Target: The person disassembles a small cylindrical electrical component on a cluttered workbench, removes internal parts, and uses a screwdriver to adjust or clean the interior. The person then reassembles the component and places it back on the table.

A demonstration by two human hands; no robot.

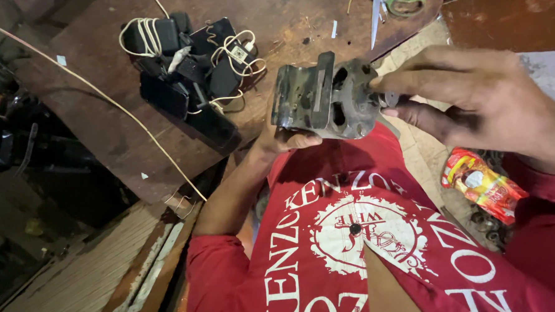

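Observation:
A grey, grimy metal motor part with round holes and a flat bracket is held up in front of my red shirt. My left hand grips it from below and behind, mostly hidden by the part. My right hand reaches in from the right, its thumb and fingers pinched on a small shaft or knob at the part's right end. Both hands are greasy.
A brown wooden table carries a pile of black power adapters with white cords. Scissors with a green handle lie at its far edge. A red and yellow packet lies at right. A thin cord crosses the table.

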